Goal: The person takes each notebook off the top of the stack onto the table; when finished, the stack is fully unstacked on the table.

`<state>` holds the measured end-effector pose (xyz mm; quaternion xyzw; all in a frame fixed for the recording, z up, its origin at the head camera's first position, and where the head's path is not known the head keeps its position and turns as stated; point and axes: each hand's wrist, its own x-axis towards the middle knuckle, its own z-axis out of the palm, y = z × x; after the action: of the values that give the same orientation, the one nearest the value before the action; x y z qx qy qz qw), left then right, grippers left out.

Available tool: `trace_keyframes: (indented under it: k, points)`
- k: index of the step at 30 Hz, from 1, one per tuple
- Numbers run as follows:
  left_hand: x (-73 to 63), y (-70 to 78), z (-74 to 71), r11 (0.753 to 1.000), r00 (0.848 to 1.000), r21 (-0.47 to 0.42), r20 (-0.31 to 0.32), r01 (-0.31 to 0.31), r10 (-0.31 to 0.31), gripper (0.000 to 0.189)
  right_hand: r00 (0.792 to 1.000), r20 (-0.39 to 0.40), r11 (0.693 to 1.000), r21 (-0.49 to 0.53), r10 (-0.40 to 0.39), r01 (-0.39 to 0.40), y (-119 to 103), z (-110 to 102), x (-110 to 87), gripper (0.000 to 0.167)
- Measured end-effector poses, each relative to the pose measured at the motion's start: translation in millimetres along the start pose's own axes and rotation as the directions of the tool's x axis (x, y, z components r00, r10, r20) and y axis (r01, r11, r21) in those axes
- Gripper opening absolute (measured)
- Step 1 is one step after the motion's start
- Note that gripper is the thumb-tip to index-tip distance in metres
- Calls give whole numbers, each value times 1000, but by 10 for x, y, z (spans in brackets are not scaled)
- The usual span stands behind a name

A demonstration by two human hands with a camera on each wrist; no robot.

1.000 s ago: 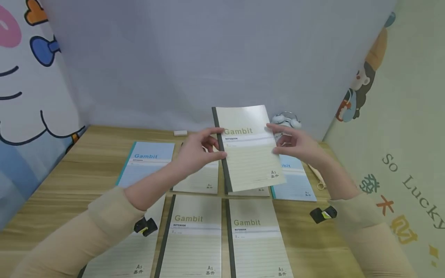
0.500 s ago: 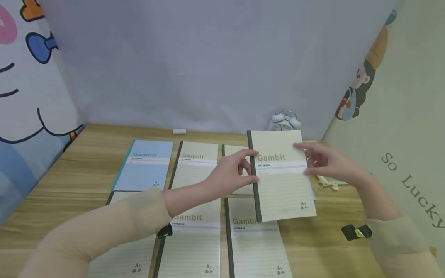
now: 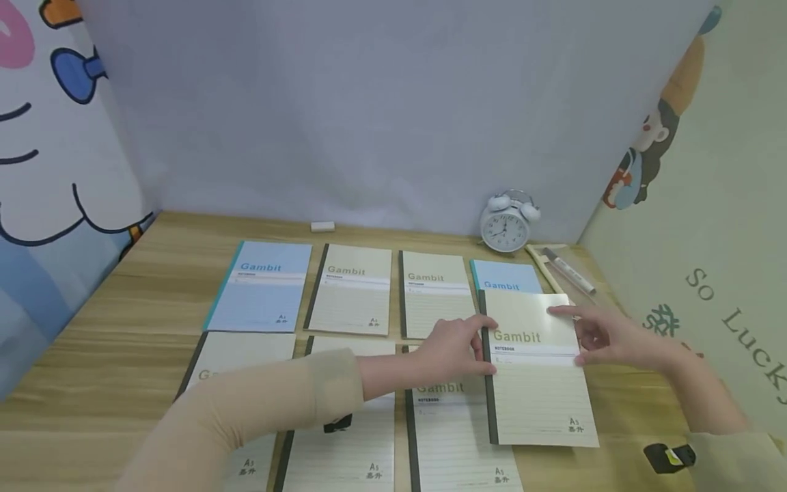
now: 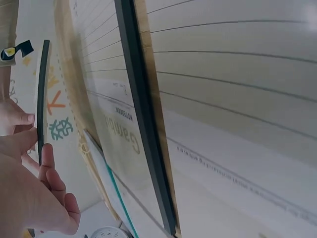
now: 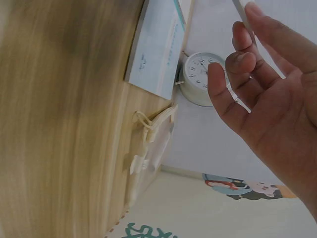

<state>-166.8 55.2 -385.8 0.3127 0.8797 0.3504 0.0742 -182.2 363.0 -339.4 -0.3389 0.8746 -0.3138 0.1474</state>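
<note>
A cream Gambit notebook (image 3: 537,400) with a dark spine is held above the table between both hands. My left hand (image 3: 451,350) pinches its spine edge, thumb in front; the left wrist view shows the spine (image 4: 43,94) edge-on between the fingers. On the opposite edge my right hand (image 3: 621,338) pinches it between thumb and fingers. The held notebook overlaps a blue notebook (image 3: 504,273) behind it and the right side of a cream notebook (image 3: 455,437) in the front row. My left forearm partly covers two other front-row cream notebooks.
In the back row lie a blue notebook (image 3: 261,290) and two cream ones (image 3: 350,294). A white alarm clock (image 3: 505,225) stands at the back right, beside a pale pouch (image 5: 153,139) and a pen (image 3: 570,270). A white eraser-like block (image 3: 322,227) lies near the back wall.
Both hands have carried the cream notebook rightward and down, from over the back row to the front right. The back-row cream notebooks and the alarm clock have come into full view.
</note>
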Motion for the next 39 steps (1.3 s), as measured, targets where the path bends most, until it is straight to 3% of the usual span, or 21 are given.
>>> trace_keyframes:
  k: [5,11,14,19,25,34,39]
  points:
    - [46,18,263,999,999,47,41,-22,20,61,991,96,989,108,89,-99,188,103,-171,75]
    - [50,113,477,999,996,39,86,-3,-1,62,992,103,995,64,71,-78,299,182,-329,76]
    - [65,158,547,999,994,31,107,31,-34,63,991,116,993,91,63,-74,353,207,-377,76]
    - [63,167,589,998,987,19,151,58,-61,60,988,139,984,155,65,-87,479,288,-419,77]
    - [22,84,621,999,983,50,179,17,-26,52,982,186,971,228,31,-74,563,424,-437,77]
    - [35,80,636,994,975,111,219,5,-30,44,981,191,983,171,27,-61,543,473,-433,77]
    - [35,63,545,999,960,33,279,-11,1,46,979,197,991,108,56,-78,497,482,-405,76]
